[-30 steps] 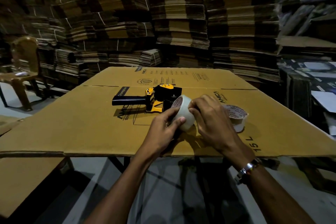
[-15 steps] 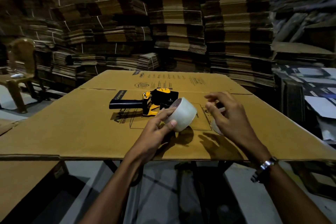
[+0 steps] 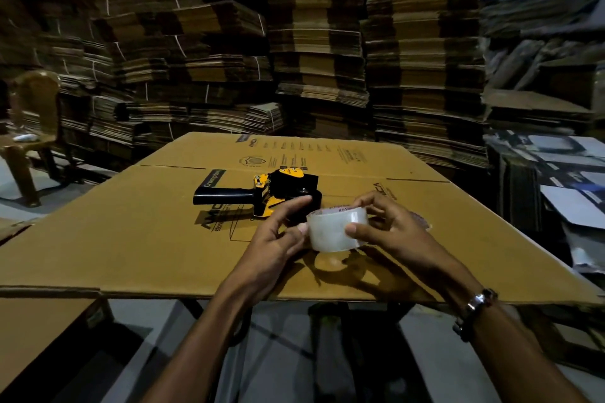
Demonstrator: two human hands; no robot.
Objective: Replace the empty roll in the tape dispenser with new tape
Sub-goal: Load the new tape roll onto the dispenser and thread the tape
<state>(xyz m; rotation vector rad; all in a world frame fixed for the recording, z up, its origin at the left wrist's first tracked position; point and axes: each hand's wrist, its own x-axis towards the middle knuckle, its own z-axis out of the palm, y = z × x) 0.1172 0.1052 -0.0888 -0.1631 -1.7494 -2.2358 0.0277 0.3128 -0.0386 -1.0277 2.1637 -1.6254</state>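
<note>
I hold a roll of clear tape (image 3: 334, 232) above the flattened cardboard sheet (image 3: 131, 232), its round face turned up. My left hand (image 3: 278, 239) grips its left side with thumb and fingers. My right hand (image 3: 389, 232) grips its right side, thumb on the front and fingers over the far rim. Just behind the roll, a black and yellow tape dispenser (image 3: 271, 195) lies on its side, handle pointing left. A second roll (image 3: 422, 221) is mostly hidden behind my right hand.
Tall stacks of flattened cartons (image 3: 311, 42) wall off the back and the right. A brown plastic chair (image 3: 29, 127) stands at the far left. Printed sheets (image 3: 563, 173) are piled at the right. The cardboard's near edge (image 3: 294, 294) overhangs the floor.
My right hand has come back from the right and taken hold of the roll's right side. The roll has turned from tilted to lying level between both hands.
</note>
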